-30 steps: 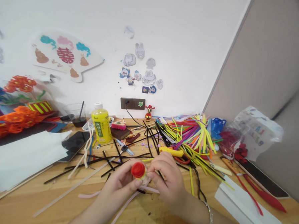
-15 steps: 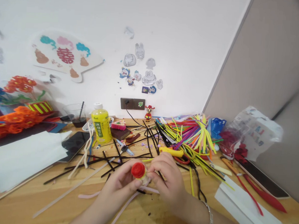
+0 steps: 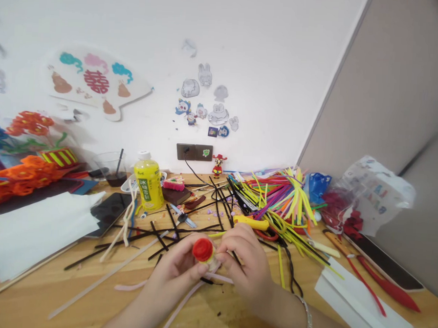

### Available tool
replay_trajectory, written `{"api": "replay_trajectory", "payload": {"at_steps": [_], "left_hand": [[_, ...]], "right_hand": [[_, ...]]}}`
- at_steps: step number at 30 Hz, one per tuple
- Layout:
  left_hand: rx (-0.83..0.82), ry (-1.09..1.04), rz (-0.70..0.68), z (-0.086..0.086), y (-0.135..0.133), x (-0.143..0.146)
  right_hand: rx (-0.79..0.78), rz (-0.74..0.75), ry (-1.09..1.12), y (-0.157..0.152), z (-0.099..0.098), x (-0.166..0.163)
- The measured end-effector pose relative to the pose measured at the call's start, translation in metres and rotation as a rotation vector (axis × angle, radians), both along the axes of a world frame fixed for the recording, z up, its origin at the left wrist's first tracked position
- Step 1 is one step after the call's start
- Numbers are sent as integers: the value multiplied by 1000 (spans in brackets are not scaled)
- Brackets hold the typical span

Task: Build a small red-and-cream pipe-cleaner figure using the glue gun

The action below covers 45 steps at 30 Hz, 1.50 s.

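Note:
My left hand (image 3: 178,269) is closed around a small piece with a round, fuzzy red top (image 3: 202,250) and a pale yellowish body below, which looks wound from pipe cleaner. The red top faces up towards me. My right hand (image 3: 245,263) pinches at the right side of that piece, thumb against forefinger; whatever lies between these fingertips is hidden. Under the hands, pale pink strips (image 3: 182,306) and a short black piece rest on the wooden table. Just beyond the right hand lie scissors with a yellow handle (image 3: 251,221).
Black pipe cleaners (image 3: 134,240) are scattered behind the hands. A yellow drink bottle (image 3: 148,182) stands at the back left, near a dark phone (image 3: 109,212). A heap of coloured pipe cleaners (image 3: 276,196) spreads at the back right. White paper (image 3: 361,308) lies at the front right.
The red-topped piece has tilted very slightly, showing a little more of its top. Both hands stay in nearly the same place.

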<state>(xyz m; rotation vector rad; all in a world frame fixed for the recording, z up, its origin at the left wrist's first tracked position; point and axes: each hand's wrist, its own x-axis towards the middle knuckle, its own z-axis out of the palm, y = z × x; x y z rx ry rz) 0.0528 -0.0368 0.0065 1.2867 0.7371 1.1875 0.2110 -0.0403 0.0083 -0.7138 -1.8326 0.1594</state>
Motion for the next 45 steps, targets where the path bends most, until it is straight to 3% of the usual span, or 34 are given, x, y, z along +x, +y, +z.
{"api": "replay_trajectory", "payload": {"at_steps": [11,18,24,29,45], "left_hand": [[-65,-12,-50,-2,-2,-4],[-128,-98,-129,-3,-2,-7],[-145,-142,-368,-7,-1,-8],[-191,-203,-437,-18,-1,-10],[-224,-152,-449,-10,-4,-11]], "right_hand": [[-8,18,133,-4,-1,-2],[-170,94,328,-3,2,0],[-412,385,188,7,6,6],[-553,578,185,12,6,8],[-635,618,262,15,1,9]]}}
